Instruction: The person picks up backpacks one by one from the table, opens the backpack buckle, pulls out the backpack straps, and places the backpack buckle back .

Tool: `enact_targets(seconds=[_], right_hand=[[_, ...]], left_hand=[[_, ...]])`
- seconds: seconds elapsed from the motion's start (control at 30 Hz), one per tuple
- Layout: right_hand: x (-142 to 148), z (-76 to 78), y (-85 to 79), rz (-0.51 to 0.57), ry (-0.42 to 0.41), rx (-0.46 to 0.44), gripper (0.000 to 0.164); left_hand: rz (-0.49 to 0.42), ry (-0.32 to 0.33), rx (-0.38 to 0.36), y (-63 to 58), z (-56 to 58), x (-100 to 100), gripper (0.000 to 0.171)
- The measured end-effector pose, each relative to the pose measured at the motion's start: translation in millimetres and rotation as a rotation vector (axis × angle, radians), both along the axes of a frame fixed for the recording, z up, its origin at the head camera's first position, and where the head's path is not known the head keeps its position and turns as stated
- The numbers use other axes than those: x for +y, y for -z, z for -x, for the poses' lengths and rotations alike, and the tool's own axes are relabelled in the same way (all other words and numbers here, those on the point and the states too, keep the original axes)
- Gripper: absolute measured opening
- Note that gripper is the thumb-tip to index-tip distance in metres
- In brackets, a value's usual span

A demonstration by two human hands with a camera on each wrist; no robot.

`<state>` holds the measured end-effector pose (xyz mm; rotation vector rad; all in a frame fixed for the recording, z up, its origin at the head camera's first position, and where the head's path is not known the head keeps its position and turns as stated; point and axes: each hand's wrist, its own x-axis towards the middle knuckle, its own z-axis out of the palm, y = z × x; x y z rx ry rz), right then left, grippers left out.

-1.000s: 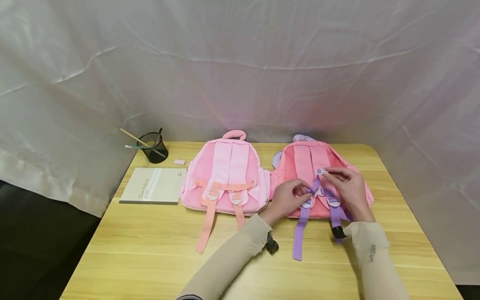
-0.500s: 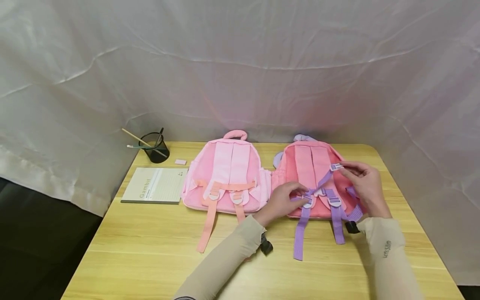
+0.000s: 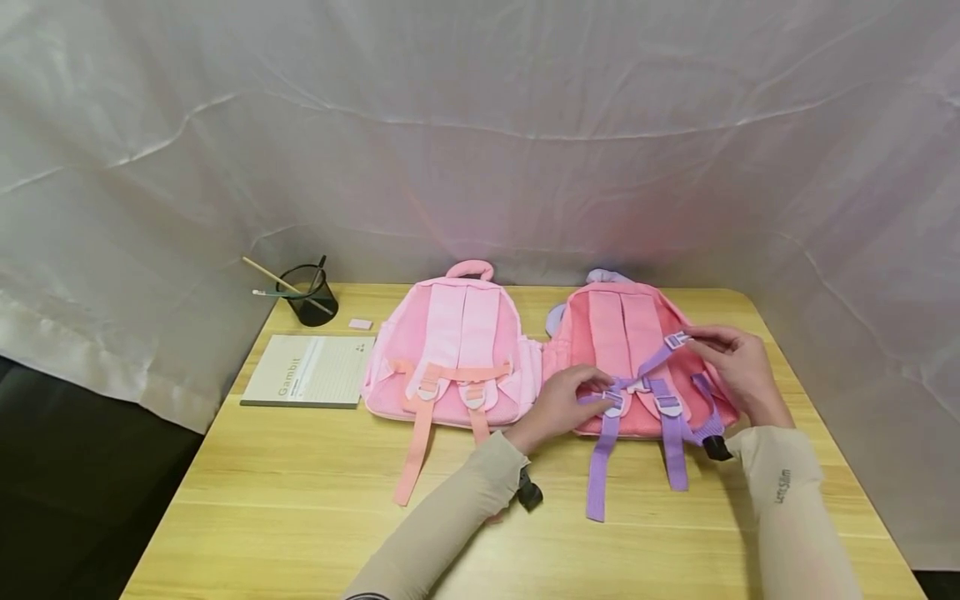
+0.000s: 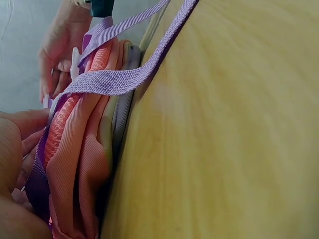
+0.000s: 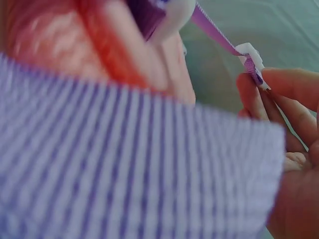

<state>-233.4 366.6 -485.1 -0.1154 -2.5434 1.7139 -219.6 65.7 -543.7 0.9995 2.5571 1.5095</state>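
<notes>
A coral-pink backpack (image 3: 573, 329) lies straps-up on the right of the table, with purple webbing straps (image 3: 597, 479). My right hand (image 3: 742, 375) pinches a white buckle (image 3: 676, 340) between thumb and fingers, drawing a purple strap taut up and to the right; the right wrist view shows the same white buckle (image 5: 250, 56) at the fingertips. At the left shoulder-strap end, my left hand (image 3: 558, 406) pinches purple webbing beside a white adjuster (image 3: 613, 408). From the left wrist view, the purple webbing (image 4: 112, 81) loops over the bag's side, partly hiding my left fingers.
A light pink backpack (image 3: 446, 321) with orange straps (image 3: 411, 467) lies against the coral one's left side. Further left are a notebook (image 3: 330, 375), a small pink eraser (image 3: 361, 324) and a black mesh pen cup (image 3: 309, 307) holding pencils. Grey curtain (image 3: 480, 150) surrounds the table.
My right hand has moved right with the white buckle, stretching the purple strap away from the left hand. The left hand stays near the left adjuster, shifting only slightly.
</notes>
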Motion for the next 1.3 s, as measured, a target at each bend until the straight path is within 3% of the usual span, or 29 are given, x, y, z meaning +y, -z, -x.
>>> enact_targets(seconds=[0.63,1.3], right_hand=[[21.5,0.3,17.3,-0.099,-0.037,-0.075,0.052],[22.7,-7.4,30.0,-0.348,-0.038,0.012,0.037]], left_hand=[[-0.009,0.002,-0.004,4.1,0.7,-0.4,0.030],[-0.014,0.006,-0.016,4.3,-1.3,-0.4,0.031]])
